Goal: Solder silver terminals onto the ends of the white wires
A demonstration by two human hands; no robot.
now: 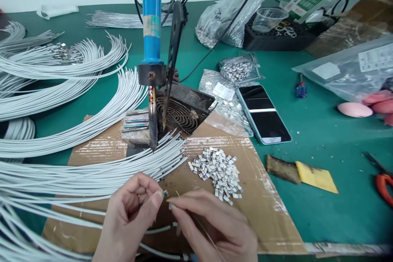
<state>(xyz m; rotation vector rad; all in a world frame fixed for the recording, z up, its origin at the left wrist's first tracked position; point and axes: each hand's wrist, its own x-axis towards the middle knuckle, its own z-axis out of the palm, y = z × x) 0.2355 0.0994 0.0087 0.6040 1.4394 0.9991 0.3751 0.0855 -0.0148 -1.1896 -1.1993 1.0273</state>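
My left hand (130,217) is closed in a pinch on the stripped end of a white wire (159,229) that runs under both hands. My right hand (215,225) pinches a thin strand of solder wire (177,193) just right of the left fingertips; the two pinches almost touch. Both hands hover over a sheet of cardboard (264,204). Behind them a bundle of white wires (92,176) fans in from the left, its ends under the tip of a blue-handled soldering iron (151,90) held upright in a stand. A pile of small metal terminals (219,170) lies to the right.
A small black fan (181,112) sits behind the iron. More white wire bundles (55,69) cover the left of the green table. Bags of terminals (229,102), a phone (264,114), a small screwdriver (301,89), a yellow sponge (316,177) and red-handled cutters (383,182) lie to the right.
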